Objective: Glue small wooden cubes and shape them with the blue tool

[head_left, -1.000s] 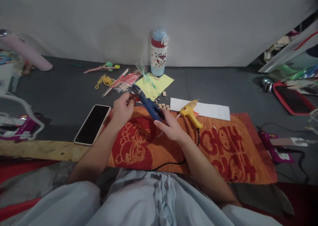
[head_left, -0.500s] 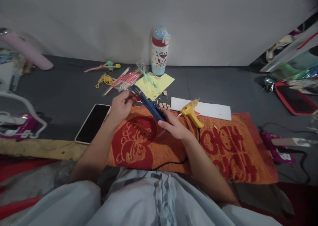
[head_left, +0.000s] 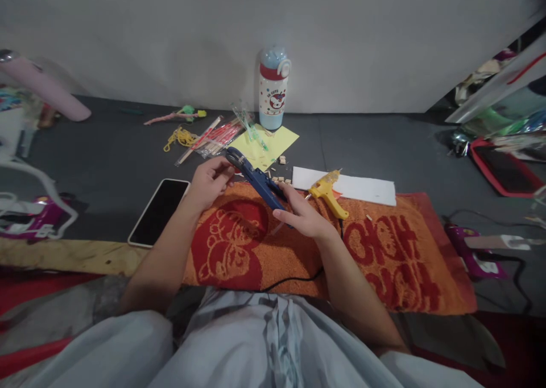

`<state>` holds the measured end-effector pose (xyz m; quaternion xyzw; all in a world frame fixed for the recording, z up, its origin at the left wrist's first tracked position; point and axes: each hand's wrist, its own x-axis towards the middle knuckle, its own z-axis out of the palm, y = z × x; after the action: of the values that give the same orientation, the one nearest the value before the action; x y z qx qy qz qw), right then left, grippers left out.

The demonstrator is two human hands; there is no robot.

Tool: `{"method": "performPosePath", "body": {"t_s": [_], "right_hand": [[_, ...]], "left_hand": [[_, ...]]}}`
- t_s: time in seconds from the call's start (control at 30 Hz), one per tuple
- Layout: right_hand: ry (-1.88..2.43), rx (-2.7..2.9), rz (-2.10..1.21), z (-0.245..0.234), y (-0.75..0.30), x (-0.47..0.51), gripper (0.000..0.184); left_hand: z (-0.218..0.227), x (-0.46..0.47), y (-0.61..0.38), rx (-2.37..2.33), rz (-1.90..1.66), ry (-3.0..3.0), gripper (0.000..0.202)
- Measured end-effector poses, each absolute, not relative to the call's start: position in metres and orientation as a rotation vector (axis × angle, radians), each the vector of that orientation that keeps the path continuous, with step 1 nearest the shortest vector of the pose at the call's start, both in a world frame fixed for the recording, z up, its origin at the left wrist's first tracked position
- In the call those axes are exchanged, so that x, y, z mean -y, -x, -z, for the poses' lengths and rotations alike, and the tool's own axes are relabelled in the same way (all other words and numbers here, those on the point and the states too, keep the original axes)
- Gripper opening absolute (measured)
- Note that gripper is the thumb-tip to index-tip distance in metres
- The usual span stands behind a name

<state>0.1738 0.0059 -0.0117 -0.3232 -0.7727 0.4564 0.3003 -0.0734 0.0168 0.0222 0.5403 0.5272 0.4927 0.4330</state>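
Observation:
My right hand (head_left: 303,213) is closed round the handles of a blue plier-like hand tool (head_left: 261,184), which is held tilted above the orange towel (head_left: 294,263). Its rounded head points up and left. Beside that head, my left hand (head_left: 210,184) has its fingers pinched together; what lies between them is too small to make out. Small cut wooden pieces (head_left: 281,180) lie just behind the tool. A yellow glue gun (head_left: 327,193) rests to the right of my right hand, partly over a white strip (head_left: 369,189).
A phone (head_left: 160,211) lies left of the towel. Behind are a yellow sheet (head_left: 281,140), a bottle (head_left: 273,89), packaged sticks (head_left: 219,137) and yellow cord (head_left: 181,137). Purple gadgets (head_left: 473,251) stand at both sides. A black cable (head_left: 294,280) crosses the towel.
The blue tool has turned slightly in my right hand, so more of its broad side and rounded head shows. My left hand has stayed nearly in place.

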Motion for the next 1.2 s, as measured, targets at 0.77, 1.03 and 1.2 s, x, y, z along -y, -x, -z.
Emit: {"method": "performPosePath", "body": {"t_s": [0.77,1.03,1.2], "right_hand": [[0.726,2.074,-1.332,0.004,-0.174,-0.003,0.076],[0.982,2.171,-0.982,0.006,-0.168,-0.002,0.075],[1.056,2.189,-0.888,0.005,-0.164,-0.001,0.073]], "left_hand": [[-0.020,-0.021,0.087,-1.070,-1.341,-1.336,0.046],[-0.013,-0.024,0.074,-1.370,-1.219,-1.318,0.046],[-0.009,-0.020,0.069,-1.550,-1.152,-1.583,0.043]]}}
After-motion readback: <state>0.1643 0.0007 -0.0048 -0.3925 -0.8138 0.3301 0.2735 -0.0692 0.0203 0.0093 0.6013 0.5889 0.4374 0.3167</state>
